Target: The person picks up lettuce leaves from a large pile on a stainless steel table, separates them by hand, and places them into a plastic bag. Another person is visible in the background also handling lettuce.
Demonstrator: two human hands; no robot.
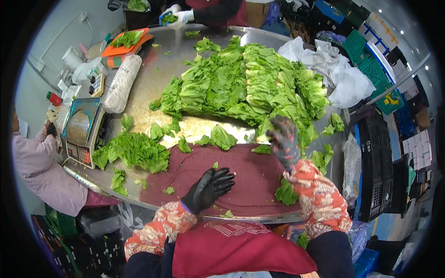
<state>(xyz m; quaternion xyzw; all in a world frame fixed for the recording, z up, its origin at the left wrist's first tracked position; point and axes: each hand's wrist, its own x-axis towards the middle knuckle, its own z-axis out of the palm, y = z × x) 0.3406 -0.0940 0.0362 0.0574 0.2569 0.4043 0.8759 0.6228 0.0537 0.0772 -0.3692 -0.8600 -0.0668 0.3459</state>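
Observation:
My left hand [210, 189], in a black glove, hovers over or rests on a maroon cloth [243, 173], its fingers loosely spread and holding nothing. My right hand [285, 140] wears a dark patterned glove and reaches to the front edge of a big pile of leafy green lettuce [226, 83]. Its fingertips lie at a pale lettuce head [265, 130]; whether they grip it is hidden. Between my hands and the pile, a loose lettuce leaf [222, 138] lies at the cloth's far edge. Another leaf [287, 193] rests below my right wrist.
A smaller lettuce heap [135, 151] sits left of the cloth, beside a weighing scale [83, 128]. Further back are a wrapped roll [123, 83] and an orange scale [121, 52]. White plastic sheeting [326, 66] lies right. Co-workers stand at the left and far side.

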